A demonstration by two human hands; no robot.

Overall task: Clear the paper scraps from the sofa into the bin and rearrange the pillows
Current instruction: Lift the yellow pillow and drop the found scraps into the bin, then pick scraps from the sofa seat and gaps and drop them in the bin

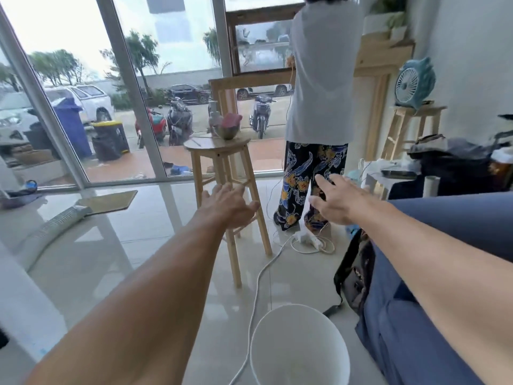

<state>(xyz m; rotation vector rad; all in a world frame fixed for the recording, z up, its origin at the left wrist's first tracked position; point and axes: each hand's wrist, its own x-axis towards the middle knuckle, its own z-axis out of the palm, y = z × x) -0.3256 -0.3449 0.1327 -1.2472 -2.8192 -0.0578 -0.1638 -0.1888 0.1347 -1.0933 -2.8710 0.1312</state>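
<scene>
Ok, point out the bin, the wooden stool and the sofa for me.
bin point(319, 334): head view, on its white inner wall.
wooden stool point(205, 147): head view, on the bare part of its round seat.
sofa point(394, 337): head view, on the blue seat cushion.

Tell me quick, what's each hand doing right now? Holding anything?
Left hand: open, fingers spread, holding nothing.
Right hand: open, fingers extended, holding nothing.
</scene>
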